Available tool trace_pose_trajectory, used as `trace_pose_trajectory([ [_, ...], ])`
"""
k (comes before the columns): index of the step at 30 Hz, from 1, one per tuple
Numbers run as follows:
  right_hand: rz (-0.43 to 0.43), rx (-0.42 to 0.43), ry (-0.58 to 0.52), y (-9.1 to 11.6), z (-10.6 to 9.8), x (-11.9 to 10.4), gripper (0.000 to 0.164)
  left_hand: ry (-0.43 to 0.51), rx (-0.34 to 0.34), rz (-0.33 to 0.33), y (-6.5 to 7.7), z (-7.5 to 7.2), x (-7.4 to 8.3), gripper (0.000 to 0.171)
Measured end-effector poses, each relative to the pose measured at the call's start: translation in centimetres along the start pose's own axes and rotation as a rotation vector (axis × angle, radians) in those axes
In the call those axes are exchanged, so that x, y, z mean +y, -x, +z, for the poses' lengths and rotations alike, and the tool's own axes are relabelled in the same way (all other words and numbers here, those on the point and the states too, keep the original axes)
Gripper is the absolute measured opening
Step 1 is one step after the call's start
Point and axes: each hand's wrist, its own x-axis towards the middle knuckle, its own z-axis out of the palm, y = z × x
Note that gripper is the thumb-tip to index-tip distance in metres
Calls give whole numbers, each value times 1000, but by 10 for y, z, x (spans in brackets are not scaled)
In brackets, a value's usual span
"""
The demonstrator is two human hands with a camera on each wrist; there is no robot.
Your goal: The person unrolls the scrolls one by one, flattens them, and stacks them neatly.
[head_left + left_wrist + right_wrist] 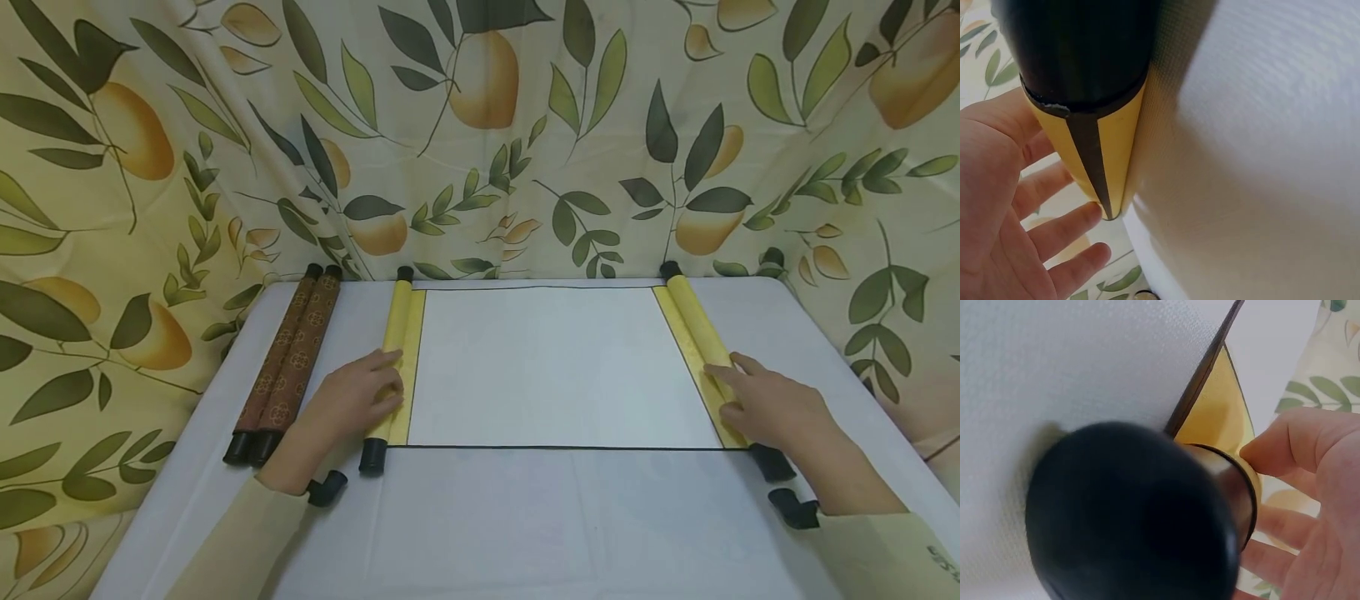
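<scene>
A blank hanging scroll lies unrolled on the white table, with a yellow roller at each side. My left hand holds the left roller near its front end. In the left wrist view, thumb and fingers lie around the roller, partly hidden behind it. At the opposite side, my right hand holds the right roller. The right wrist view shows the thumb at the yellow border and other fingers beside the roller, behind a large black end knob.
Two brown patterned rolled scrolls with black ends lie side by side at the table's left. Fruit-and-leaf cloth hangs along the back edge. Black wrist cameras sit below both hands. White table surface extends in front of the scroll.
</scene>
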Motion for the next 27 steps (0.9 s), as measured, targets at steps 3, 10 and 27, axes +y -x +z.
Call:
trace_pose_trajectory([
  [3,4,-2,11,-2,0,2,59,-4,-4,0,0,-1,0,7],
  [10,10,6,29,-3,1,8,64,-8,3,-8,0,-1,1,6],
  [27,4,-57,27,-8,3,4,69,-9,-18,32,0,3,4,14],
])
